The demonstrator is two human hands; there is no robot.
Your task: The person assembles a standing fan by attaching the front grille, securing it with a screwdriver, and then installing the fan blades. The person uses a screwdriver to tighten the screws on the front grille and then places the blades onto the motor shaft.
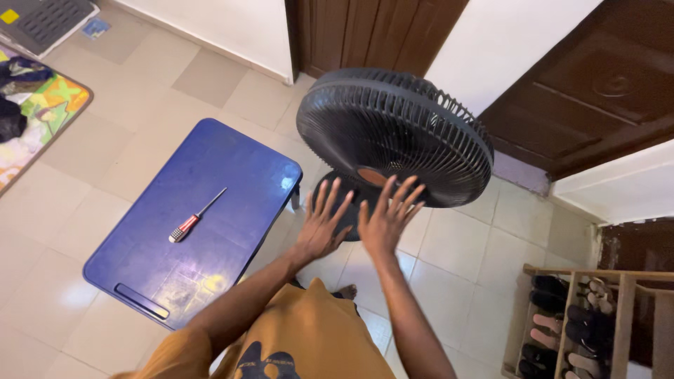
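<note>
Screwdriver point(196, 215) lies on table point(161, 260), left of fan point(393, 137).

The fan point(393, 133) has a matt black plastic grille. The blue table point(232, 175) is smooth, glossy plastic. The screwdriver point(197, 215) shows a metal shaft. The shoe rack point(621, 309) is bare wood.

Pale tiled floor point(84, 154), white walls point(232, 21), dark wooden doors point(597, 84); a wooden shoe rack point(597, 316) stands right, a colourful mat point(35, 112) left.
</note>
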